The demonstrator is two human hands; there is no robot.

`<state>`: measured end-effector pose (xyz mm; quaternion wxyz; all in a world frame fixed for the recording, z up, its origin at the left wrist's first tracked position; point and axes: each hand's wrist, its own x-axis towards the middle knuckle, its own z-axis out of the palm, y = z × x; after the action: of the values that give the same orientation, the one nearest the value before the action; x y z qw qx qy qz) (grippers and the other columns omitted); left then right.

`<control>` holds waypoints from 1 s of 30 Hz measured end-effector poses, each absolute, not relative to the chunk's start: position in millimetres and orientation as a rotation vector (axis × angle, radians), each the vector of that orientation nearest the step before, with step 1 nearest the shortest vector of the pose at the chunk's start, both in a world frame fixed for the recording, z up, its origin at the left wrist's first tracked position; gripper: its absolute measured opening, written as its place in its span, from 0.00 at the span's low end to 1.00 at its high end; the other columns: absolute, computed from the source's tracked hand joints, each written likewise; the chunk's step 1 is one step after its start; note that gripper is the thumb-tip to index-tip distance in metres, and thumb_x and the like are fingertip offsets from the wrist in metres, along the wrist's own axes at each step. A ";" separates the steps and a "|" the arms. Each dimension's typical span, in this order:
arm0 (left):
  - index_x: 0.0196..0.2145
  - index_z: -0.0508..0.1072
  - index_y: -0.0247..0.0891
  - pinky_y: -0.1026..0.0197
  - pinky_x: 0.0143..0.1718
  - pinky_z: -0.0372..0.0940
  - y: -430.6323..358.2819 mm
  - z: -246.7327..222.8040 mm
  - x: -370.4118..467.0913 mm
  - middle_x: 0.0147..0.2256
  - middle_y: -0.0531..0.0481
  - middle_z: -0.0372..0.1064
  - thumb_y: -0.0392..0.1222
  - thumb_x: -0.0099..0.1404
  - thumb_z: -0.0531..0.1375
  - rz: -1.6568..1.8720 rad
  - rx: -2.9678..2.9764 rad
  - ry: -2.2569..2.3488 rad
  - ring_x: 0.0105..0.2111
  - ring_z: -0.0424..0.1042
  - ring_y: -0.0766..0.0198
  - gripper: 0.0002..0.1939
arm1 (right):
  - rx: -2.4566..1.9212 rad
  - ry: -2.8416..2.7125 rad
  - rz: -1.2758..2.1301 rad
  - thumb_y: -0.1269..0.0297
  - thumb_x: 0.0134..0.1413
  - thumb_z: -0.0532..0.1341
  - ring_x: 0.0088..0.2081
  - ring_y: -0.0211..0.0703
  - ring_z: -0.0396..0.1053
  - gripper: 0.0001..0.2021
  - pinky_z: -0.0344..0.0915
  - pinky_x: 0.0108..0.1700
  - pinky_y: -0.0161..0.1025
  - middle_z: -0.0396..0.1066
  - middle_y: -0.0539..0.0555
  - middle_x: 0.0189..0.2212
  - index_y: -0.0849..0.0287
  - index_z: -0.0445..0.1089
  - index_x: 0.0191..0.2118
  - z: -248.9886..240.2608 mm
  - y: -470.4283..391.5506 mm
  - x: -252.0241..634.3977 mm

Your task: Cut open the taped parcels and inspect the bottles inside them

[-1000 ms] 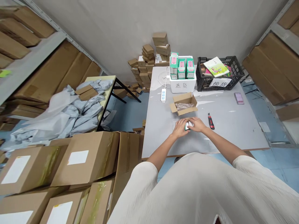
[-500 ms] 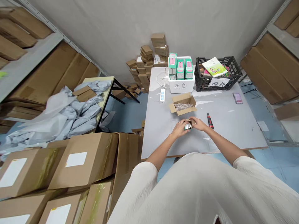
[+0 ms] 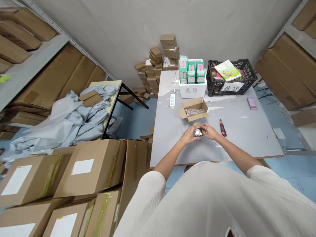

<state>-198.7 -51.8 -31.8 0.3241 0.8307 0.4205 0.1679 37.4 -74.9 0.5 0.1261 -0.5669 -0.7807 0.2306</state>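
In the head view, a shiny silver object with a rounded top [image 3: 197,132] sits in a small cardboard carton [image 3: 197,125], whose brown flap stands up on the far side. The carton is between the two hands, over the near part of the grey table [image 3: 170,141]. I think the main risk is that the carton tips or is squeezed out of shape, if the two hands press unevenly; then the smooth object could slide out and roll. The flap could also tear, if it is pulled too strongly. The red and black utility knife [image 3: 223,128] lies just to the right of the right forearm, so a wide sweep of this arm could knock it.

The left hand [image 3: 188,135] is curved around the left side of the carton, its fingers partly bent and holding it. The right hand [image 3: 208,131] is also half closed, with its fingertips at the right edge; whether they pinch this edge or only rest there, I cannot tell. Just beyond the hands is a larger brown cardboard box [image 3: 197,117] with raised flaps, containing crumpled clear wrapping [image 3: 194,112].
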 end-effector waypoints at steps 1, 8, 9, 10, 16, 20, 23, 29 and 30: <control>0.57 0.67 0.43 0.43 0.54 0.74 -52.1 -32.7 -201.0 0.60 0.40 0.70 0.55 0.59 0.76 0.449 2.193 1.113 0.57 0.75 0.44 0.35 | -1.650 -2.298 0.689 0.73 0.69 0.54 0.52 0.49 0.73 0.21 0.68 0.55 0.42 0.74 0.60 0.54 0.58 0.76 0.60 5.4 -75.4 35.3; 0.58 0.69 0.43 0.40 0.63 0.68 -52.3 -35.1 -215.2 0.62 0.38 0.72 0.58 0.62 0.74 0.429 2.296 1.163 0.63 0.72 0.41 0.34 | -1.708 -2.416 0.687 0.69 0.70 0.56 0.55 0.50 0.73 0.17 0.68 0.56 0.41 0.73 0.61 0.57 0.58 0.76 0.59 28.1 -77.5 20.1; 0.59 0.69 0.43 0.40 0.64 0.67 -52.7 -34.8 -216.7 0.63 0.37 0.72 0.58 0.63 0.74 0.421 2.303 1.167 0.64 0.71 0.42 0.34 | -1.728 -2.420 0.683 0.69 0.71 0.56 0.55 0.50 0.74 0.18 0.68 0.57 0.41 0.73 0.61 0.58 0.58 0.76 0.60 29.8 -77.6 17.8; 0.61 0.69 0.43 0.40 0.66 0.66 -53.3 -34.6 -218.2 0.65 0.37 0.71 0.58 0.64 0.73 0.415 2.310 1.169 0.66 0.70 0.42 0.34 | -1.753 -2.420 0.677 0.69 0.72 0.56 0.55 0.51 0.74 0.18 0.68 0.57 0.41 0.73 0.62 0.59 0.58 0.76 0.61 31.2 -77.6 15.7; 0.71 0.63 0.43 0.41 0.72 0.59 -57.6 -38.2 -220.1 0.71 0.37 0.64 0.57 0.69 0.69 0.411 2.342 1.145 0.72 0.63 0.44 0.40 | -1.907 -2.399 0.654 0.66 0.73 0.56 0.53 0.53 0.75 0.18 0.69 0.57 0.42 0.71 0.66 0.60 0.62 0.75 0.61 33.7 -77.3 10.2; 0.72 0.64 0.44 0.40 0.72 0.60 -57.3 -42.4 -210.7 0.71 0.37 0.65 0.58 0.69 0.69 0.412 2.329 1.152 0.73 0.63 0.43 0.40 | -1.967 -2.378 0.634 0.63 0.71 0.59 0.53 0.54 0.75 0.16 0.70 0.57 0.43 0.71 0.67 0.60 0.62 0.76 0.57 32.1 -76.3 11.2; 0.73 0.63 0.43 0.40 0.71 0.61 -55.8 -44.0 -202.2 0.71 0.35 0.65 0.57 0.68 0.70 0.414 2.297 1.171 0.72 0.64 0.43 0.42 | -2.015 -2.373 0.627 0.63 0.69 0.62 0.53 0.55 0.75 0.13 0.70 0.57 0.43 0.71 0.67 0.58 0.62 0.78 0.53 31.6 -73.9 10.0; 0.74 0.61 0.44 0.38 0.70 0.62 -56.1 -45.3 -193.5 0.71 0.34 0.64 0.54 0.68 0.71 0.392 2.269 1.177 0.71 0.66 0.42 0.43 | -2.149 -2.371 0.670 0.58 0.65 0.67 0.56 0.60 0.72 0.12 0.71 0.56 0.46 0.71 0.68 0.57 0.59 0.82 0.46 29.9 -65.9 -1.4; 0.74 0.61 0.44 0.38 0.70 0.63 -56.6 -45.5 -193.1 0.71 0.34 0.64 0.54 0.67 0.71 0.394 2.270 1.177 0.71 0.66 0.41 0.43 | -2.170 -2.373 0.684 0.57 0.64 0.68 0.56 0.61 0.71 0.12 0.72 0.55 0.47 0.71 0.68 0.57 0.58 0.82 0.46 29.0 -64.5 -3.7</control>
<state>-193.1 -56.6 -45.5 0.2735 0.8440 0.4375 0.1465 -3.7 -64.5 29.0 -0.0729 -0.6583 -0.7199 0.2076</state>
